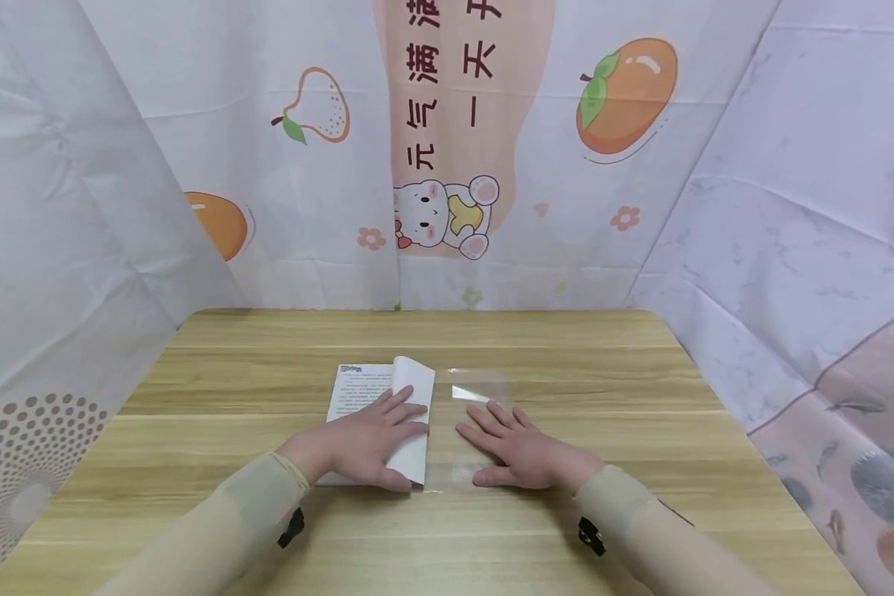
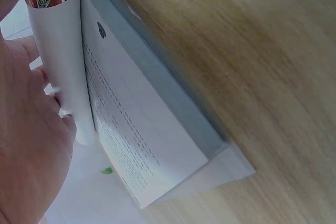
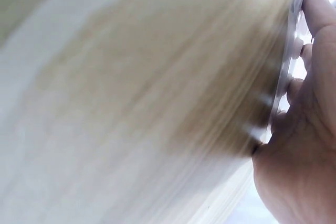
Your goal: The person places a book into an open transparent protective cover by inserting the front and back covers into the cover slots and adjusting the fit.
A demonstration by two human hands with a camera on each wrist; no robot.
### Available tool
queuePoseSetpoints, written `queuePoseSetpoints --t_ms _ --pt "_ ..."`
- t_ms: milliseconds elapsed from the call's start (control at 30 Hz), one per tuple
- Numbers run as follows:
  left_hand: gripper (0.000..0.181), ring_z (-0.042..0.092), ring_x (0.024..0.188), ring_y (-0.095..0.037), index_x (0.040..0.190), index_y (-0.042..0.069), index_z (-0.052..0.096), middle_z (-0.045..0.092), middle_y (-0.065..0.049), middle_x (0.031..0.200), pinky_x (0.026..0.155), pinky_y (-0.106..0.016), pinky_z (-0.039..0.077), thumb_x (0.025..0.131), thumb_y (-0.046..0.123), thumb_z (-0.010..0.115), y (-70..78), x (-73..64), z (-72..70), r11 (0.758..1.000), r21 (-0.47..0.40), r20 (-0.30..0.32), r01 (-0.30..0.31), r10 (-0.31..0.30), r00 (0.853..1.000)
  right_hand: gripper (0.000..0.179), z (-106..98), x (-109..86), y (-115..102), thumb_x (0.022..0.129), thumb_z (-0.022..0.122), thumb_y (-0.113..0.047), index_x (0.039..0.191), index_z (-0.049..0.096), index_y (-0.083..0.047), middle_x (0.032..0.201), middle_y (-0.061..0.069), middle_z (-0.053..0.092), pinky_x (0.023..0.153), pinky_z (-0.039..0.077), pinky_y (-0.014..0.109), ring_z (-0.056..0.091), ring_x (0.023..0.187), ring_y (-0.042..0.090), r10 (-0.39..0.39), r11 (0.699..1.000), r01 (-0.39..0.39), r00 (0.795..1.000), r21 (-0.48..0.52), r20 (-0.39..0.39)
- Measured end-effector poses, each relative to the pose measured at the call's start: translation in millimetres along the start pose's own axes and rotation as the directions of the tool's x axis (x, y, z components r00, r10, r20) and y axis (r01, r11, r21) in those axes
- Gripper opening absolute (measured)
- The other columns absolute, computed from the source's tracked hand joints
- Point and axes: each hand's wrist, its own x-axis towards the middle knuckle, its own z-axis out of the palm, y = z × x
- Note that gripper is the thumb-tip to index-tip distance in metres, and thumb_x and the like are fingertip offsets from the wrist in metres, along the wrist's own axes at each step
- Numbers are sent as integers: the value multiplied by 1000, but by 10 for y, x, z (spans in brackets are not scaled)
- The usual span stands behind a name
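A book (image 1: pixel 358 382) lies open on the wooden table, a printed page showing on its left side. Over its right part a white leaf (image 1: pixel 414 374) bends in a curve. My left hand (image 1: pixel 368 434) rests on this leaf with spread fingers. In the left wrist view the leaf (image 2: pixel 60 56) curls beside the palm, and the book's printed page (image 2: pixel 131 124) shows past it. To the right, a clear plastic sheet (image 1: pixel 484 385) lies flat, reflecting light. My right hand (image 1: pixel 521 454) presses on it, fingers spread. The right wrist view shows that hand (image 3: pixel 299 145) low against the tabletop.
The wooden table (image 1: pixel 566 348) extends around the book on all sides. Behind it hangs a printed curtain (image 1: pixel 551 207) with fruit and a cartoon animal. More curtains (image 1: pixel 790 207) enclose both sides. A dark wrist device (image 1: pixel 591 535) sits under the right sleeve.
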Motion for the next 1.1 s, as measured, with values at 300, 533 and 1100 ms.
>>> queuePoseSetpoints --t_ms 300,533,1100 --pt "73 15 156 -36 145 14 55 42 -6 159 125 -57 12 87 54 70 -4 -20 -41 996 -54 -30 -66 65 997 74 1 -8 -5 103 50 -55 164 26 -18 170 15 14 119 13 70 8 154 47 -3 1000 3 1000 -2 -2" --pt "69 17 156 -35 143 16 57 42 -5 159 125 -57 11 85 51 72 -10 -21 -36 994 -69 -31 -85 83 996 74 3 -4 1 103 50 -55 163 27 -17 170 15 15 118 14 70 9 154 47 -6 1000 6 1000 0 -7" --pt "65 16 157 -31 142 20 57 40 -4 160 125 -57 8 85 49 72 30 9 -53 993 -81 12 -86 87 996 78 88 17 53 102 48 -58 165 21 -21 172 11 9 119 9 69 3 156 44 -10 1000 10 1000 4 -25"
